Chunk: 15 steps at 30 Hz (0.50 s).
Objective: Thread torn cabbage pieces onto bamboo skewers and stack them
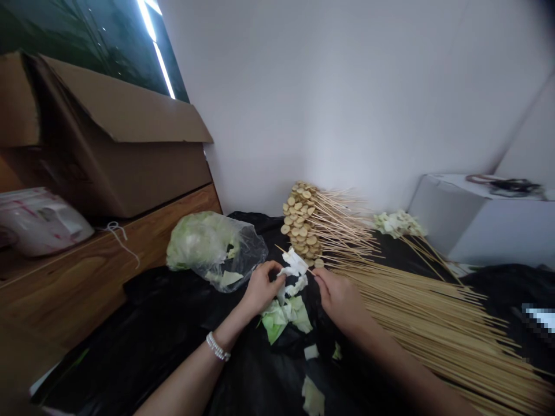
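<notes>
My left hand (261, 284) pinches pale cabbage pieces (293, 267) that sit threaded on a thin bamboo skewer (310, 271). My right hand (337, 294) grips that skewer by its near end, so the stick runs between both hands. Just below them lie loose green cabbage leaf pieces (286, 315) on black plastic sheeting (165, 329). A clear bag with a cabbage head (208, 245) lies to the left of my left hand. A pearl bracelet (217, 346) is on my left wrist.
A stack of skewers loaded with round tan slices (301, 225) stands behind my hands. A big heap of bare bamboo skewers (442, 323) spreads to the right. Finished cabbage skewers (396, 223) lie farther back. A cardboard box (108, 138) sits on a wooden ledge (87, 277); a white box (477, 219) is at right.
</notes>
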Each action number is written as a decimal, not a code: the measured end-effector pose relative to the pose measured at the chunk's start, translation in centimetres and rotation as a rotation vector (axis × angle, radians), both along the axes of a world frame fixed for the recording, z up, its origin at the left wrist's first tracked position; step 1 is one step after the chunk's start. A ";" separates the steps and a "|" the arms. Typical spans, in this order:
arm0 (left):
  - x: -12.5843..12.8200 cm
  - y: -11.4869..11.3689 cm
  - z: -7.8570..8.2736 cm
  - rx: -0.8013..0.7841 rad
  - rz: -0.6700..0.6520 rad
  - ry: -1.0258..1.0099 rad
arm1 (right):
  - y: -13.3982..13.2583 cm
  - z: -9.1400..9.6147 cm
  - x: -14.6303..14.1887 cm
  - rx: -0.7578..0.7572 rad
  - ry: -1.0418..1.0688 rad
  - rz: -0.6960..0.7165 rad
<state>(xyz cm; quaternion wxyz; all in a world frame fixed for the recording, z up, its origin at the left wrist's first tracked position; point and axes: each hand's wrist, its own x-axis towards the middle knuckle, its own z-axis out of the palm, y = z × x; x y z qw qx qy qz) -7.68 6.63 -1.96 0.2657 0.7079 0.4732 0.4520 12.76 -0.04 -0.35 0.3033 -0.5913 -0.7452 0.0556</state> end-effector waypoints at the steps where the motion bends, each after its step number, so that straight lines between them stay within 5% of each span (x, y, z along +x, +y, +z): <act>1: 0.1 0.0 0.0 -0.033 0.013 -0.059 | 0.0 0.0 0.1 0.009 0.013 0.007; 8: 0.3 -0.1 1.1 -0.396 -0.029 -0.675 | 0.0 0.3 0.2 0.041 0.089 0.061; 15: -0.1 0.2 1.3 -0.376 0.057 -0.849 | -0.2 0.2 0.0 0.002 0.091 0.087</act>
